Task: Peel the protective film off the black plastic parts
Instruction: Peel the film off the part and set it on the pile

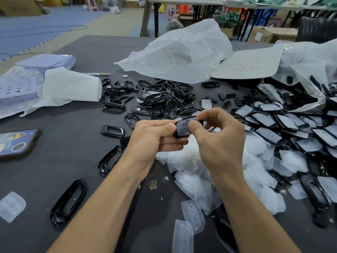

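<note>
Over the dark table (73, 110), between the two hands, one black plastic part (176, 133) is held up off the surface. The left hand (155, 137) grips its left end, with the thumb on top and the curled fingers under it. The right hand (220, 136) pinches the right end, and its thumb lies on the whitish film (183, 127) that covers the part's face. Just below the hands lies a heap of peeled films (193, 172). Bare black frames (158, 101) lie behind, and film-covered parts (273, 123) lie to the right.
</note>
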Tool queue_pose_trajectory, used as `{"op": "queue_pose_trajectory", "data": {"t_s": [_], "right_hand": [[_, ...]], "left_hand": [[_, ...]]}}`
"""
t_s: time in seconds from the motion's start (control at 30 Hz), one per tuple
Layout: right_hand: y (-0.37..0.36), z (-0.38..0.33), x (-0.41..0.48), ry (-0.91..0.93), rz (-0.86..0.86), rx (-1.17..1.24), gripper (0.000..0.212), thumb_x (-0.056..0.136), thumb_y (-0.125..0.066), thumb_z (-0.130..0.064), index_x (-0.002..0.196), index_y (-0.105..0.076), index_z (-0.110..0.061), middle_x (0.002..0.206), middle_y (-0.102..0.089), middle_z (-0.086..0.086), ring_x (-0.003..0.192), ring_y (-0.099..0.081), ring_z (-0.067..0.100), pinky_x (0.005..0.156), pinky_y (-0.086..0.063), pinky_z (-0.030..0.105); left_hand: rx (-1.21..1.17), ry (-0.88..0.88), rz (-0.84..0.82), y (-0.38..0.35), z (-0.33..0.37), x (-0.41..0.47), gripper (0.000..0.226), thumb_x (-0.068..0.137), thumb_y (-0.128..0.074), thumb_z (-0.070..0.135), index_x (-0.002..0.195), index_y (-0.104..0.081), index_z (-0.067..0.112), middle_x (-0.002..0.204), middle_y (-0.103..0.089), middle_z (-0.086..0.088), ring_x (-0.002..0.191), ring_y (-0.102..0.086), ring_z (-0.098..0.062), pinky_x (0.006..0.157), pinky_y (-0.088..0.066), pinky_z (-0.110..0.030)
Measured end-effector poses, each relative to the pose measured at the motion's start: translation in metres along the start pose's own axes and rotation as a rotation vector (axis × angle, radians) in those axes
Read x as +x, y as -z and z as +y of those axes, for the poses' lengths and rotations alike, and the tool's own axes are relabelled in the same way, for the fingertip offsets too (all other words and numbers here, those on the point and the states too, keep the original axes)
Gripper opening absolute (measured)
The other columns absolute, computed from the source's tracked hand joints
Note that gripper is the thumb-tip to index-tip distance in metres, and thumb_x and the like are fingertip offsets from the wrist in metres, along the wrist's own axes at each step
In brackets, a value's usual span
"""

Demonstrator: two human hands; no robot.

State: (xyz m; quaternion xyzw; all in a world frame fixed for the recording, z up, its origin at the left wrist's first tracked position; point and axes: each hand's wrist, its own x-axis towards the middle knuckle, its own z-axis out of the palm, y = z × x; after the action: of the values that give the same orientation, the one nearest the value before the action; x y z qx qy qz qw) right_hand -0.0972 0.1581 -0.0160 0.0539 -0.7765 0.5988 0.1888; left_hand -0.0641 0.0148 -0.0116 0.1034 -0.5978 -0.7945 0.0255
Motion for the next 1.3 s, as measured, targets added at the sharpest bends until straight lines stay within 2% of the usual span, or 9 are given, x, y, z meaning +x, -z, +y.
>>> {"op": "queue_pose_trajectory", "data": {"t_s": [0.17,0.27,0.33,0.47,0.63,0.9,1.0,1.2,1.3], "right_hand": [[0.0006,-0.0031,-0.0017,-0.085,-0.102,0.194,0.024,0.080,-0.077,-0.012,0.091,-0.064,-0.030,0.070,-0.071,-0.001,0.057,-0.063,0.017,0.058,-0.056,0.038],[0.0028,-0.0041,0.0007,-0.082,-0.119,0.213,0.020,0.081,-0.080,-0.008,0.087,-0.069,-0.024,0.067,-0.071,0.003,0.054,-0.060,0.016,0.056,-0.055,0.041],[0.0036,-0.0043,0.0014,-0.088,-0.124,0.225,0.018,0.081,-0.081,-0.007,0.085,-0.070,-0.022,0.065,-0.071,0.004,0.052,-0.059,0.016,0.056,-0.054,0.039],[0.0034,-0.0041,0.0015,-0.113,-0.144,0.275,0.017,0.079,-0.080,-0.008,0.084,-0.070,-0.021,0.062,-0.068,0.003,0.050,-0.056,0.017,0.054,-0.051,0.035],[0.0036,-0.0042,0.0020,-0.140,-0.160,0.308,0.015,0.077,-0.078,-0.010,0.082,-0.069,-0.021,0.059,-0.065,0.001,0.049,-0.055,0.017,0.053,-0.046,0.031],[0.0049,-0.0043,0.0029,-0.153,-0.154,0.316,0.017,0.080,-0.079,-0.005,0.080,-0.070,-0.020,0.058,-0.064,-0.001,0.047,-0.056,0.016,0.050,-0.044,0.027],[0.0046,-0.0051,0.0022,-0.154,-0.163,0.331,0.017,0.081,-0.079,-0.004,0.080,-0.069,-0.018,0.056,-0.063,-0.001,0.046,-0.055,0.017,0.048,-0.043,0.026],[0.0033,-0.0063,0.0016,-0.205,-0.196,0.428,0.023,0.086,-0.071,0.006,0.075,-0.069,-0.014,0.056,-0.063,0.003,0.043,-0.054,0.018,0.040,-0.041,0.027],[0.0030,-0.0056,0.0017,-0.237,-0.203,0.452,0.026,0.089,-0.065,0.009,0.074,-0.069,-0.012,0.058,-0.063,0.006,0.042,-0.055,0.021,0.040,-0.041,0.028]], "left_hand": [[-0.001,-0.020,-0.001,0.0017,0.0007,-0.0010,0.034,0.098,-0.056,0.000,0.084,-0.085,0.013,0.091,-0.079,-0.020,0.071,-0.078,-0.026,0.059,-0.061,-0.027],[-0.008,-0.032,-0.003,0.0016,0.0020,-0.0013,0.019,0.083,-0.065,0.008,0.086,-0.084,0.009,0.091,-0.079,-0.021,0.071,-0.078,-0.027,0.059,-0.060,-0.027],[0.006,-0.043,0.004,0.0011,0.0018,-0.0012,0.017,0.076,-0.068,0.008,0.084,-0.084,0.010,0.088,-0.079,-0.019,0.068,-0.077,-0.024,0.058,-0.059,-0.025],[0.084,-0.098,-0.017,0.0019,0.0001,-0.0019,0.030,0.090,-0.064,-0.008,0.088,-0.085,0.013,0.084,-0.079,-0.013,0.067,-0.075,-0.018,0.060,-0.059,-0.023],[0.094,-0.090,0.013,0.0004,0.0006,-0.0016,0.030,0.089,-0.064,-0.009,0.084,-0.085,0.012,0.079,-0.078,-0.014,0.064,-0.075,-0.017,0.058,-0.058,-0.023],[0.044,-0.067,0.011,-0.0004,0.0024,-0.0022,0.023,0.076,-0.063,0.012,0.082,-0.084,0.012,0.087,-0.079,-0.021,0.067,-0.077,-0.025,0.058,-0.060,-0.027],[0.128,-0.131,0.038,-0.0020,0.0006,-0.0033,0.018,0.090,-0.072,0.002,0.082,-0.084,0.013,0.081,-0.079,-0.014,0.060,-0.074,-0.018,0.055,-0.057,-0.023],[0.119,-0.144,0.126,-0.0050,0.0027,-0.0046,0.034,0.086,-0.071,-0.012,0.069,-0.081,0.016,0.067,-0.076,-0.012,0.049,-0.071,-0.018,0.047,-0.054,-0.022],[0.119,-0.141,0.175,-0.0068,0.0021,-0.0050,0.031,0.085,-0.070,-0.013,0.078,-0.080,0.015,0.065,-0.075,-0.011,0.048,-0.070,-0.018,0.046,-0.054,-0.021]]}}
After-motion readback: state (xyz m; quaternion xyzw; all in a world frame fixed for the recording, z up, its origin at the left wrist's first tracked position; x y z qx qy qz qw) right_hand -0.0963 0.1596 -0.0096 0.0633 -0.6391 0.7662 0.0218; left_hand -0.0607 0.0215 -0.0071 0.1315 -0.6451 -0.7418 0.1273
